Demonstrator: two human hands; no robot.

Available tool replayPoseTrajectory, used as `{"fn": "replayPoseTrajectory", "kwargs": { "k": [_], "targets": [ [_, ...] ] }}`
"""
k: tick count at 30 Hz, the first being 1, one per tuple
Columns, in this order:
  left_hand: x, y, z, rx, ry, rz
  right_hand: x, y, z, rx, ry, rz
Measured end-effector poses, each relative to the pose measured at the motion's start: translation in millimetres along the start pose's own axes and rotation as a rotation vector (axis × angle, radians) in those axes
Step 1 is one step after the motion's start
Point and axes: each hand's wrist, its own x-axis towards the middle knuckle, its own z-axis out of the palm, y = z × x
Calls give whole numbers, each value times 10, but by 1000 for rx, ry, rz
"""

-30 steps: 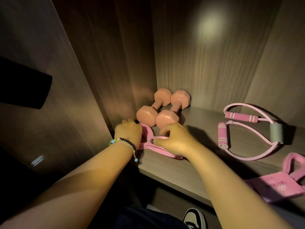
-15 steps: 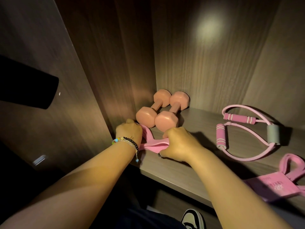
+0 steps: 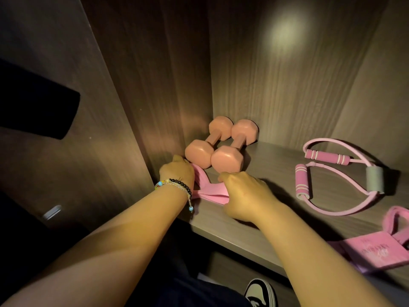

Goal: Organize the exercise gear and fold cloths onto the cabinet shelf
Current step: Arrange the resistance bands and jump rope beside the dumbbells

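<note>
Between my two hands, a pink band point(image 3: 212, 191) is lying flat at the front left corner of the cabinet shelf point(image 3: 232, 227). My left hand point(image 3: 177, 173) is curling over the band's left end, close against the cabinet's side wall point(image 3: 137, 120); its fingertips are hidden, so I am reporting a grip on the band but cannot tell how firm it is. My right hand point(image 3: 245, 196) is closing over the band's right end, knuckles up, fingers folded down onto the fabric. A beaded bracelet point(image 3: 177, 185) is sitting on my left wrist.

Just beyond both hands, two pink dumbbells point(image 3: 221, 145) are lying side by side, touching each other, their near heads almost touching my knuckles. Well to the right of my right hand, a figure-eight resistance tube with foam handles point(image 3: 338, 173) is resting on the shelf. Nearer me than the tube, at the shelf's front right, a pink strap with a printed pad point(image 3: 374, 249) is lying flat. Below my right forearm, a shoe point(image 3: 259, 293) is showing on the floor.
</note>
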Motion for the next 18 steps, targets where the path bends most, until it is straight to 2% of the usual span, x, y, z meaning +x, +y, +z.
{"fn": "replayPoseTrajectory", "kwargs": {
  "k": [4,6,11,18],
  "targets": [
    [34,-14,-39,34,-15,3,-3,-15,-66,46,167,-33],
    [58,-61,-100,21,-10,24,4,-8,-80,48,197,-16],
    [24,-92,-145,-4,-3,45,6,59,-77,110,7,99],
    [-15,-116,-177,-6,1,56,28,93,-14,90,-149,195]
  ]
}}
